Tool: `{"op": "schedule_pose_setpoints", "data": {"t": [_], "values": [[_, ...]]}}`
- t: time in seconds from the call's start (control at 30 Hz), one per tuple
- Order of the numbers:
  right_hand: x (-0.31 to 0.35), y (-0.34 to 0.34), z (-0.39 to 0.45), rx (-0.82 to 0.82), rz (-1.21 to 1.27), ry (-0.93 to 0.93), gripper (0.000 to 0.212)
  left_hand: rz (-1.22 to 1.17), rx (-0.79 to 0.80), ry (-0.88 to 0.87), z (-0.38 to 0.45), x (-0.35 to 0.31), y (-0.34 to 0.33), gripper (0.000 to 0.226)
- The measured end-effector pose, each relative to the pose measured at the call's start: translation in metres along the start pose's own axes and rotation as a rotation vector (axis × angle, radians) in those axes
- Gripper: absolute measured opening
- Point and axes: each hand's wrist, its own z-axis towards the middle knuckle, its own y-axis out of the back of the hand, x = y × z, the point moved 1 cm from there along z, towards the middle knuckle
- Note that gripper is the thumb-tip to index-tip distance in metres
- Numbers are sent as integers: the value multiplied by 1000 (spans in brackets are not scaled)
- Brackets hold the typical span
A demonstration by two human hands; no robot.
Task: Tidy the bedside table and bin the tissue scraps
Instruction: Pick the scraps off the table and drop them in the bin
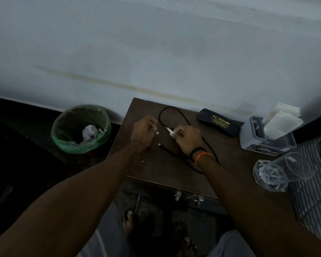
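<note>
Both hands gather scraps: right hand [187, 139] pinches a tissue scrap [170, 131]; left hand [144, 131] curls, contents unclear, near the bin [81, 128].

A pale bluish wall [156, 43] is filling the upper half of the view, with a faint yellowish streak [119, 86] running slantwise across it. Dim light is leaving the dark speckled floor [22, 149] almost black. Striped fabric [311, 191] is showing at the right edge.
</note>
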Motion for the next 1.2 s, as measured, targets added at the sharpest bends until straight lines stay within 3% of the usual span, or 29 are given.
{"op": "schedule_pose_setpoints", "data": {"t": [0.07, 0.2, 0.33, 0.5, 0.67, 0.87, 0.93, 1.03, 1.2], "values": [[3, -1, 2, -23, 64, -43, 7, -105, -56, 113, 3, 2, 5, 23], [10, -10, 4, -15, 206, -128, 12, -241, -13, 217, 8, 7, 7, 25], [17, -15, 7, -36, 180, -174, 8, 50, 86, 49, 6, 9, 6, 19], [17, -19, 5, -53, 141, -192, 6, 142, 126, -7, 5, 8, -2, 20], [18, -18, 2, -75, 106, -168, 11, 215, 86, -61, 6, 4, -6, 5], [20, -20, 0, -77, 102, -161, 12, 417, 165, -173, 4, 11, -13, 16], [21, -21, 0, -77, 110, -167, 13, 260, 125, -100, 1, 13, -10, 20], [28, -25, 0, -75, 185, -182, 9, -143, 51, 151, 1, 8, 2, 20], [52, -33, 1, -95, 223, -140, 9, -688, 55, 512, 3, -7, 16, 11]]}}
